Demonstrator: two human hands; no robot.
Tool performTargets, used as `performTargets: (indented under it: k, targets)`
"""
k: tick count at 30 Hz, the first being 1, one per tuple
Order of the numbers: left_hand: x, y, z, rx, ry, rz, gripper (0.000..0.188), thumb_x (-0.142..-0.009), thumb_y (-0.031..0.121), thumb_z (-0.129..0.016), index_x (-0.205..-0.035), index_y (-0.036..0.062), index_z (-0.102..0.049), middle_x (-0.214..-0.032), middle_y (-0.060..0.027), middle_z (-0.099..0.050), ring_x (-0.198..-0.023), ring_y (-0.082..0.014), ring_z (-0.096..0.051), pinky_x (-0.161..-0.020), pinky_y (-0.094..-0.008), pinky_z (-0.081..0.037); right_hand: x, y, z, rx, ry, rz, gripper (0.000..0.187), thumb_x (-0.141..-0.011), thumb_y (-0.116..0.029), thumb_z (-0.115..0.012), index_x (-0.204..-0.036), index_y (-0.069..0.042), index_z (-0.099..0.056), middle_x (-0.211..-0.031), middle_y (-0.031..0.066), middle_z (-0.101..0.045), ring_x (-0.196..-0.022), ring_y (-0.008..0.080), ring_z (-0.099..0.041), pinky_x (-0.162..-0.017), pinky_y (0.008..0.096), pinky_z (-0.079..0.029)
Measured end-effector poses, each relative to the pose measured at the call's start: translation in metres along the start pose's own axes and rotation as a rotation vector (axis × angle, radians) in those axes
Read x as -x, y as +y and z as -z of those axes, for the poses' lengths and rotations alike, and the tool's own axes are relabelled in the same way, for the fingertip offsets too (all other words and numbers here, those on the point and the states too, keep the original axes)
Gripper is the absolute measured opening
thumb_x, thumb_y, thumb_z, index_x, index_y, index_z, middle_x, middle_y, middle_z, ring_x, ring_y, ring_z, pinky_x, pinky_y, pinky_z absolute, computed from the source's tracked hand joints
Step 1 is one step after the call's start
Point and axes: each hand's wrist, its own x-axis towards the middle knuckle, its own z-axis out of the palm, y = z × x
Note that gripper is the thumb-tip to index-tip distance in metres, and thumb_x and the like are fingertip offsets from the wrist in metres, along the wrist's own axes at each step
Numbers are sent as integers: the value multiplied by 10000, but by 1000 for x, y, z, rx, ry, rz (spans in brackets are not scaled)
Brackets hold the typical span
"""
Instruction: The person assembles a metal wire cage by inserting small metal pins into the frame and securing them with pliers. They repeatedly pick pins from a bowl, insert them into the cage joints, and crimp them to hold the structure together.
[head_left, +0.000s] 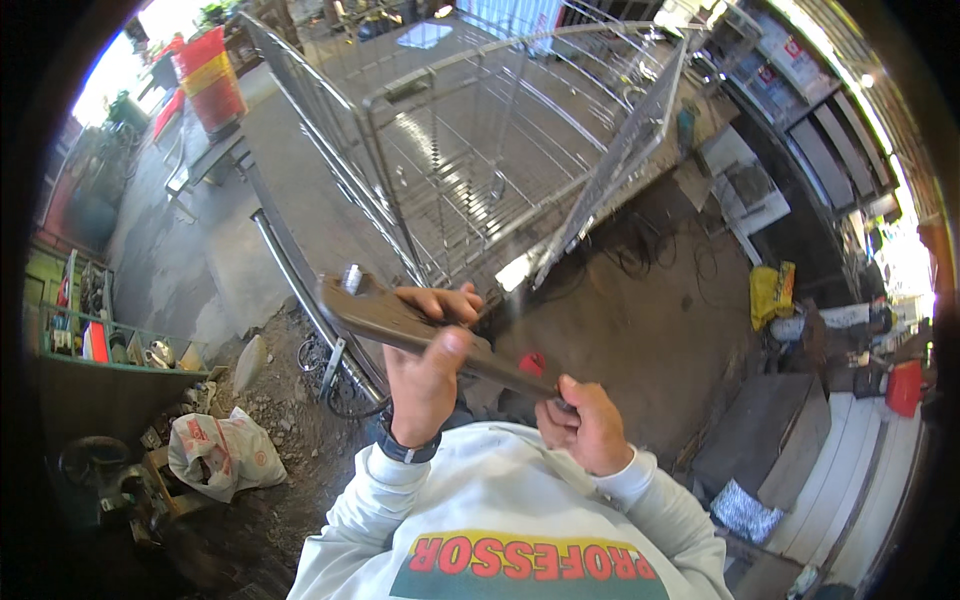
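Head: brown bar [405, 326], diagonal, down rightward

The rack [470, 205] stands beyond the bar [375, 314], sack [225, 460] left.

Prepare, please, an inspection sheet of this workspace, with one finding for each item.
Surface: brown, dirt-like floor ahead; smooth grey floor at left.
Job's things: long, narrow brown bar, held at a slant; material unclear.
Clutter: bulging white sack with red print at left; crumpled yellow bag at right.
Grips: bare left grip wraps the bar; bare right grip pinches its right end.
Cables: thin dark loops on the floor; cable or wire, cannot tell.
Surroundings: large, silvery wire-mesh frame ahead; red-and-yellow container at upper left.
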Motion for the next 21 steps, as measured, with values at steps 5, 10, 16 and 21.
performTargets:
  k: [5,10,16,21]
  targets:
    - [-5,22,-11,-256,-134,-1,505,-762,141,-930,-1055,78,-523,-1029,-99,-704,-1003,-216,-691,-1115,-487,-446,-6,-40,5,682,-231,440,592,-931,-440,-757,-1298,-15,-569,-1230,118,-603,-1087,261,-613,-988,390,-467]
    - [-14,43,-59,-335,-356,40,534,-753,216,-953,-1081,23,-577,-1045,-130,-727,-1039,-232,-692,-930,-380,-555,-10,-92,-31,1308,-357,849,1005,-771,-341,-911,-1552,-10,-372,-1508,182,-427,-1354,317,-481,-1148,441,-388]
    - [-52,75,-91,-390,-304,60,565,-798,282,-931,-1141,-49,-627,-1053,-135,-717,-928,-178,-689,-835,-341,-564,7,-123,-73,827,-228,460,890,-822,-180,-827,-1556,8,-360,-1475,156,-491,-1363,277,-501,-1134,432,-408]
    - [-70,73,-94,-303,-201,120,576,-892,270,-857,-1279,-83,-617,-1148,-127,-713,-977,-170,-681,-856,-323,-560,13,-149,-90,794,-246,246,567,-949,-262,-714,-1407,31,-555,-1326,116,-628,-1252,203,-572,-1096,363,-430]
